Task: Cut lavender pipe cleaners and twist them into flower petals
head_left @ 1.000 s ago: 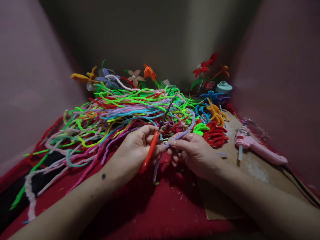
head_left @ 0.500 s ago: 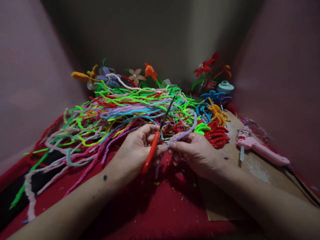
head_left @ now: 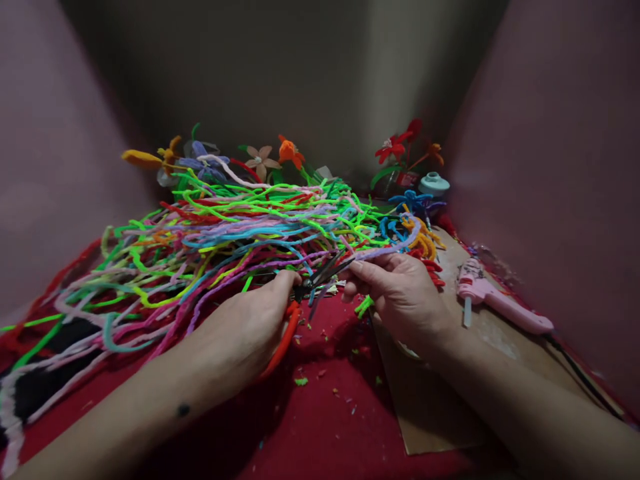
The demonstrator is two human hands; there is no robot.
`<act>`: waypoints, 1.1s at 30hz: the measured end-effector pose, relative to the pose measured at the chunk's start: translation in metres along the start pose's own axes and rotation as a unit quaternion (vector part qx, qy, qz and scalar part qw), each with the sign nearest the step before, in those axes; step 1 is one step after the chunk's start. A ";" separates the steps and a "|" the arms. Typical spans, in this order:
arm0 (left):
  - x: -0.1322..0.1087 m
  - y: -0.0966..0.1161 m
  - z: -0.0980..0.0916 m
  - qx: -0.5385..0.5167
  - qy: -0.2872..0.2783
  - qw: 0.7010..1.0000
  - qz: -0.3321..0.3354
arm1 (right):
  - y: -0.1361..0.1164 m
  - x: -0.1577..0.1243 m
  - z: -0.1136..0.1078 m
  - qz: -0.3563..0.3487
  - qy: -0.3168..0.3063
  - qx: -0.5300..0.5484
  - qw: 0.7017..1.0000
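Note:
My left hand (head_left: 265,310) is closed around the orange handles of a pair of scissors (head_left: 287,337). The dark blades point right and stand slightly apart, close to the fingertips of my right hand (head_left: 400,287). That hand pinches a lavender pipe cleaner (head_left: 395,248), whose long end curves up and to the right. A short lavender end hangs below the blades. Whether the blades touch the pipe cleaner I cannot tell. Behind both hands lies a large heap of pipe cleaners (head_left: 240,227) in many colours.
A pink glue gun (head_left: 495,300) rests on a brown board (head_left: 430,407) at the right. Pipe-cleaner flowers (head_left: 263,162) and a pale blue pot (head_left: 434,184) stand at the back. Blue, orange and red bent pieces lie right of the heap. Small clippings dot the red cloth (head_left: 320,413).
The scissors have swung from pointing up to pointing right, blades now apart beside the lavender pipe cleaner. My left hand has let go of the pipe cleaner. The whole view has shifted slightly.

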State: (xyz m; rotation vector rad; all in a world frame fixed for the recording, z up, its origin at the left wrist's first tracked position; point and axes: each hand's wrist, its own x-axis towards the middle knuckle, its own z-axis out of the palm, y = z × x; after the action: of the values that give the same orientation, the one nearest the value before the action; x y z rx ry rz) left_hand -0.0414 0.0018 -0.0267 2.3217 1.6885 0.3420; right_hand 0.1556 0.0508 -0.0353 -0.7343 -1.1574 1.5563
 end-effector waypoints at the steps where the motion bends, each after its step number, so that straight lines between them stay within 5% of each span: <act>1: 0.000 0.001 0.001 0.037 -0.004 0.999 -0.005 | 0.000 0.001 0.000 -0.002 0.000 0.005 1.000; 9: 0.002 0.004 0.008 0.136 -0.002 0.990 -0.030 | 0.000 0.002 0.001 -0.002 -0.001 0.033 0.999; 18: 0.002 0.008 0.005 0.113 -0.035 0.992 -0.039 | 0.001 0.001 0.003 0.012 -0.007 0.056 0.998; 33: 0.001 0.003 0.011 0.123 -0.014 0.992 -0.006 | 0.002 0.002 0.000 0.046 -0.023 0.066 0.996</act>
State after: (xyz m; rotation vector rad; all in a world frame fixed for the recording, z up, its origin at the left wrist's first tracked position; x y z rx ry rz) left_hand -0.0348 0.0016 -0.0365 2.4712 1.8214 0.1039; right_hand 0.1547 0.0531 -0.0369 -0.6736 -1.0550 1.7178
